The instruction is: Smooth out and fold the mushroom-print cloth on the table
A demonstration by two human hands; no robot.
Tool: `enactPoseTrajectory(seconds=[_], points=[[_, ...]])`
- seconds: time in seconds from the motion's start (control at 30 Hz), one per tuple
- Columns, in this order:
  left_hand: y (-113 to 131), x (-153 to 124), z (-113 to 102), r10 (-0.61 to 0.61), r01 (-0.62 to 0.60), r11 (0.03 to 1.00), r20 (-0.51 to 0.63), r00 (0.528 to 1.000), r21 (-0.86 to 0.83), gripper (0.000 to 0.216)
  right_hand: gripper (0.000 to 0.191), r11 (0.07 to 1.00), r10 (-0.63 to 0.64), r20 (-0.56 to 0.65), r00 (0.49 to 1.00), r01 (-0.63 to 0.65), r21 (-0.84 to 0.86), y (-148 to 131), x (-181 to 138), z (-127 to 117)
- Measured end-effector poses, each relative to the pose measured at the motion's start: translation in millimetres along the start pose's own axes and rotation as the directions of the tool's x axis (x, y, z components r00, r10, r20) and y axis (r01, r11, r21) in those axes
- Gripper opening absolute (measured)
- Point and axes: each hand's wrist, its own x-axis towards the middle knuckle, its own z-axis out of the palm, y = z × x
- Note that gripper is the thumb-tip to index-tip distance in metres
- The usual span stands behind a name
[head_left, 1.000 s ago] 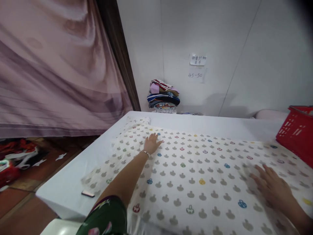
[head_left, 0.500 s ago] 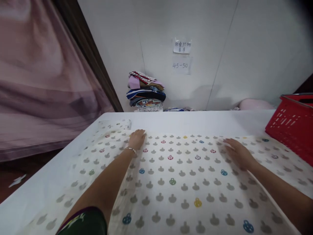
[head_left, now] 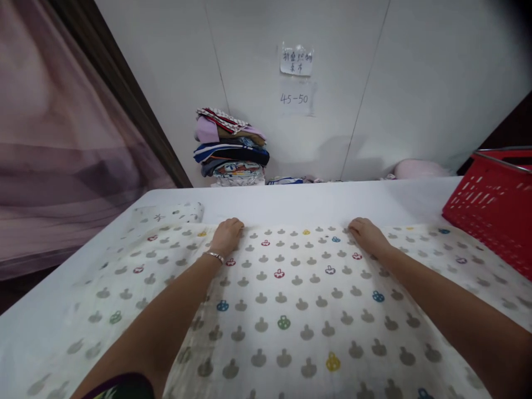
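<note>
A thin white cloth point(head_left: 301, 302), printed with grey and a few coloured mushroom shapes, lies spread over the table. At its far edge, left of the middle, my left hand point(head_left: 228, 237) has its fingers curled down and closed on the fabric; a bracelet circles that wrist. Farther right along the same edge, my right hand point(head_left: 366, 235) also has its fingers bent together on the cloth. The fingertips of both are partly hidden. Beyond my left hand, at the far left, lies a folded white piece with small dark prints point(head_left: 178, 213).
A red plastic basket point(head_left: 490, 210) stands at the right on the white table point(head_left: 266, 202). Behind the far edge are a stack of folded fabrics point(head_left: 233, 147) and a pinkish bundle point(head_left: 421, 169). Handwritten papers point(head_left: 296, 64) hang on the wall. A pink curtain point(head_left: 78, 155) hangs at the left.
My right hand has moved left and away from me to the cloth's far edge, and its spread fingers have closed. My left hand stays near the far edge, fingers more curled. The view has shifted slightly.
</note>
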Motion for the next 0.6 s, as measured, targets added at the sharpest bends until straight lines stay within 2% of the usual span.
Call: enactPoseTrajectory(seconds=[0.07, 0.17, 0.33, 0.4, 0.5, 0.6], points=[[-1, -4, -1, 0.01, -0.011, 1.0, -0.06, 0.998, -0.018, 0.02, 0.03, 1.0, 0.001, -0.023, 1.0, -0.001, 0.003, 1, -1, 1], [-5, -8, -3, 0.032, -0.038, 0.998, -0.123, 0.992, -0.042, 0.02, 0.028, 0.999, -0.024, 0.005, 1.0, 0.024, -0.04, 0, 1, -2], [-15, -16, -4, 0.112, -0.116, 0.987, -0.048, 0.993, -0.112, 0.018, 0.026, 0.994, -0.108, -0.01, 0.994, 0.107, -0.01, 1, -2, -5], [-17, -20, -6, 0.147, -0.152, 0.981, -0.046, 0.988, -0.121, 0.018, 0.027, 0.996, -0.087, 0.002, 0.996, 0.087, 0.033, 5, -5, -1], [-17, -24, -9, 0.171, -0.175, 0.978, -0.05, 0.984, -0.113, 0.017, 0.039, 0.998, -0.045, 0.008, 0.999, 0.045, 0.041, 9, -5, 5], [-13, -25, -12, 0.159, -0.16, 0.982, -0.018, 0.987, -0.103, 0.017, 0.038, 0.997, -0.078, 0.011, 0.997, 0.077, 0.012, 8, 0, 1]])
